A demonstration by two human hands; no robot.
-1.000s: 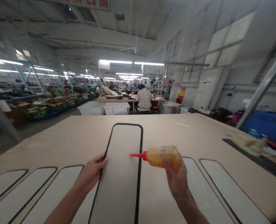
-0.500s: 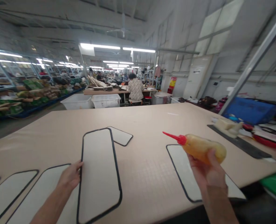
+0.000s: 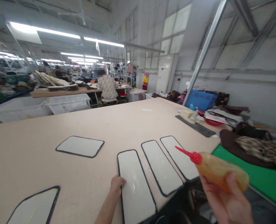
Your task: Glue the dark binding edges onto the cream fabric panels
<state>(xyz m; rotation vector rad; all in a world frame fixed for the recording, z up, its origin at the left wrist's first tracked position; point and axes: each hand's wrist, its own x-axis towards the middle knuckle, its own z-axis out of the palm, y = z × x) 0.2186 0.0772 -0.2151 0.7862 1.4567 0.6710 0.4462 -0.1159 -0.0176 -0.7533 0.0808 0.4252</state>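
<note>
My left hand (image 3: 117,187) grips the left edge of a white panel with black edging (image 3: 135,186), thumb over the rim; the panel lies at or close to the table surface. In my right hand (image 3: 231,199) is a squeeze bottle (image 3: 222,171) with amber contents, its red nozzle (image 3: 186,152) pointing left and slightly up. The bottle is held above a similar panel (image 3: 180,155), partly covering it. Between that one and the held panel lies another edged panel (image 3: 162,168). Shiny wet-looking streaks show on the held panel.
More edged panels lie on the beige table (image 3: 119,121): one panel farther back (image 3: 80,146), one at the front left (image 3: 35,208). A dark board (image 3: 197,126) carries pale blocks at right. Beyond are a green surface (image 3: 252,183), white bins (image 3: 68,102) and a seated person (image 3: 107,87).
The view has swung right. The panel in my left hand has moved right and down, beside the other panels. My right hand still holds the bottle, with more panels now visible.
</note>
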